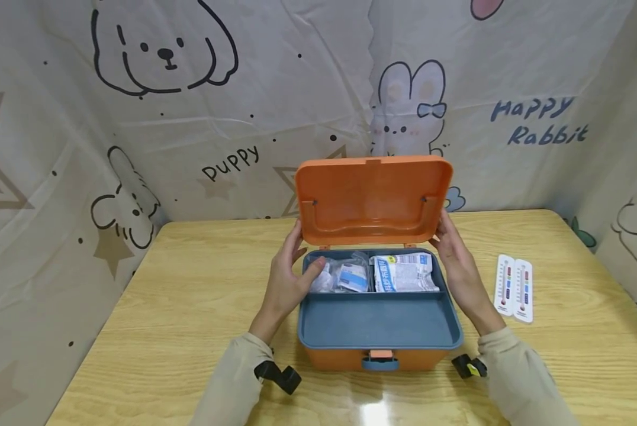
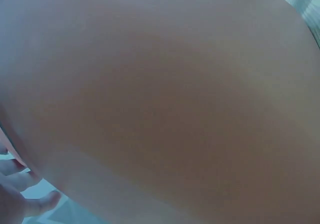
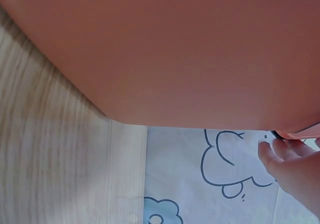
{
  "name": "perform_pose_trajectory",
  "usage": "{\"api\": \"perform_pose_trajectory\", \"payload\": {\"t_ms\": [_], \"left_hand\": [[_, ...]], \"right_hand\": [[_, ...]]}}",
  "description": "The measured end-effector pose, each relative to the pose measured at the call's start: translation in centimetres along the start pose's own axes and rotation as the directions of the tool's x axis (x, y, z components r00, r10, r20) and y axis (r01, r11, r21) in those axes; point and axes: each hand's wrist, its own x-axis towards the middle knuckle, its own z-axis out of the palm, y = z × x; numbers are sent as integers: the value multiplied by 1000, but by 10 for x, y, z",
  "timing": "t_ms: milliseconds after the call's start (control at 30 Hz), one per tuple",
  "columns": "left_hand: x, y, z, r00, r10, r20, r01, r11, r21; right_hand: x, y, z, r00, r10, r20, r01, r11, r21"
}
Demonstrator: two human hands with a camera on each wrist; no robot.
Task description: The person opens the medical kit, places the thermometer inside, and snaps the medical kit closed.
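Note:
An orange storage box (image 1: pixel 334 359) stands on the table with its orange lid (image 1: pixel 372 201) raised at the back. Inside sits a blue tray (image 1: pixel 377 322); its rear compartments hold a clear plastic bag (image 1: pixel 324 280) with a blue-and-white item and a white-and-blue printed packet (image 1: pixel 404 273). My left hand (image 1: pixel 286 281) is at the left side, fingers extended by the lid's lower corner and thumb stretched over the bag. On the other side, my right hand (image 1: pixel 459 275) touches the lid's right edge with nearly straight fingers, also seen beside the orange wall (image 3: pixel 175 59) in the right wrist view.
Two white thermometer cards (image 1: pixel 513 289) lie side by side on the wooden table (image 1: pixel 201 307), right of the box. A printed cloth (image 1: pixel 276 71) hangs behind and along both sides. The blue front latch (image 1: pixel 380 364) hangs at the box's front.

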Motion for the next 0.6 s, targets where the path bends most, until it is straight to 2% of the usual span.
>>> {"api": "perform_pose_trajectory", "payload": {"t_ms": [267,333,500,567,600], "left_hand": [[1,-5,3,1000,-12,-25,12,1000,-5],[2,5,3,1000,-20,-21,19,999,-26],[4,6,6,998,-59,-15,58,995,-84],[4,-4,6,998,-64,-14,63,994,-94],[5,-5,6,998,-67,-8,66,992,-109]], "right_hand": [[1,3,0,1000,4,1,-4,1000,-10],[1,4,0,1000,3,0,-3,1000,-9],[2,7,1,1000,23,-7,-23,1000,11],[2,9,1,999,36,-7,-36,999,13],[2,9,1,999,40,-6,-40,999,14]]}}
